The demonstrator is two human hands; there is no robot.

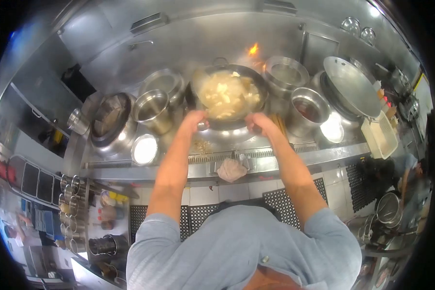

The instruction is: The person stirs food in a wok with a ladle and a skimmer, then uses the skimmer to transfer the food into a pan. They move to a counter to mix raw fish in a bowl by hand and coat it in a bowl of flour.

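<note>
A large dark wok (261, 86) stands on the range in front of me, with pale, chunky food (225, 94) blurred inside it. At its near left rim my left hand (196, 120) is closed in a fist, and a small shiny metal end (203, 126) shows beside the fingers. Opposite, at the near right rim, my right hand (257, 123) is also closed, knuckles forward. The fists hide what they grip, and I cannot tell what it is. A flame (253, 49) flares behind the wok to the right.
Metal pots (152, 112) flank the wok on the left, and a pot of dark red liquid (310, 109) stands right. Farther right, a big wok (351, 87) leans above a white basket (379, 136). A crumpled cloth (232, 170) lies at the range's front edge.
</note>
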